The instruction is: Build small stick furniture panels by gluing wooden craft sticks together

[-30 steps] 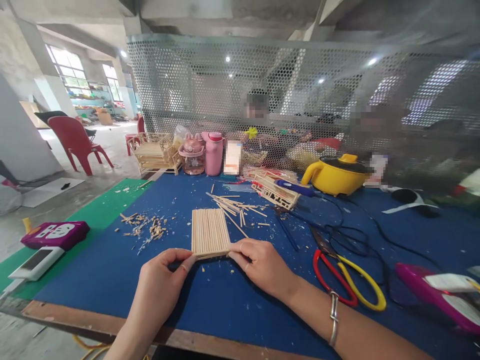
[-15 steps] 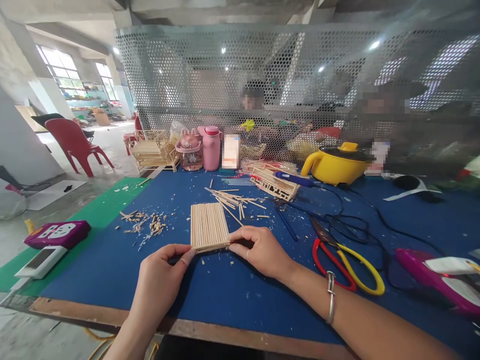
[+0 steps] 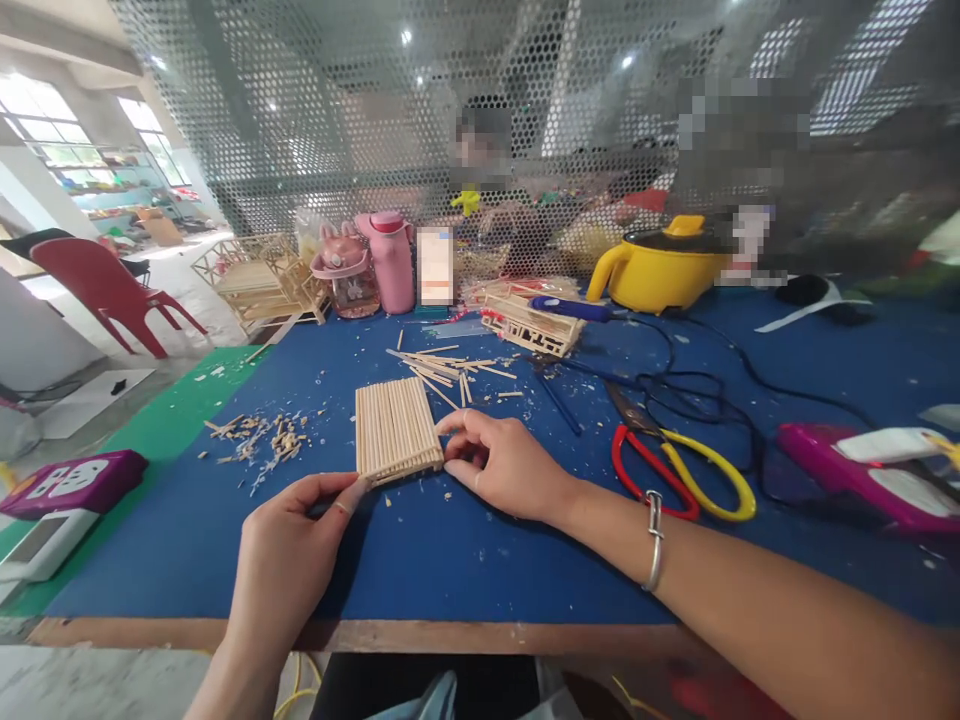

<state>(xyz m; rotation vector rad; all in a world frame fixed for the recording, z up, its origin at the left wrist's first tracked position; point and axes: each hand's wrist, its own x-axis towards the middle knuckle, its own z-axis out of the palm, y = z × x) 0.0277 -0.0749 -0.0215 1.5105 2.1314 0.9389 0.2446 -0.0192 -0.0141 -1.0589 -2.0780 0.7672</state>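
While flat, stick panel [image 3: 396,428] between fingers [image 3: 450,424].

A panel of wooden sticks [image 3: 396,430] lies flat on the blue desk [image 3: 465,560]. The left hand [image 3: 289,550] touches its near left corner with thumb and forefinger; the right hand [image 3: 502,465] touches its right edge. Loose sticks [image 3: 442,368] lie beyond, wood chips [image 3: 262,440] to the left, and scissors [image 3: 675,465] to the right.
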